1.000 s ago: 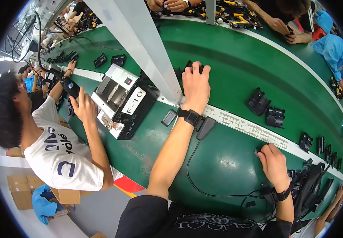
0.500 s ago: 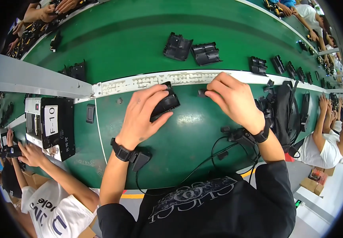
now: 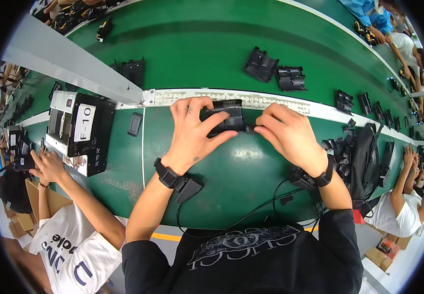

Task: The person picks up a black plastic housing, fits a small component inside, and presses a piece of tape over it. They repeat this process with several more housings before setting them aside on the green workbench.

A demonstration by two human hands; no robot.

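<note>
My left hand (image 3: 192, 130) is closed round a black plastic housing shell (image 3: 233, 110), fingers over its far side and thumb along its near edge. My right hand (image 3: 290, 137) pinches a small dark piece (image 3: 249, 128) between thumb and fingertips. That piece sits right against the shell's right end; whether it touches cannot be told. Both hands are above the green worktable (image 3: 231, 191), just short of the white rail. A black wrist strap with a box-like device (image 3: 189, 189) is near my left wrist, and another dark device (image 3: 301, 177) lies beneath my right forearm.
Beyond the rail (image 3: 314, 108), a green conveyor (image 3: 197, 59) carries several black shells (image 3: 290, 78). A grey post (image 3: 74, 61) and a black-and-silver machine (image 3: 87, 132) stand left, near a co-worker's hand (image 3: 50, 166). Small black parts (image 3: 337, 149) and a black bag (image 3: 367, 157) lie right; cables cross the front.
The shell has turned in my left hand and moved toward my right hand. The small piece, formerly apart from it, is now at its right end. The whole view has shifted.
</note>
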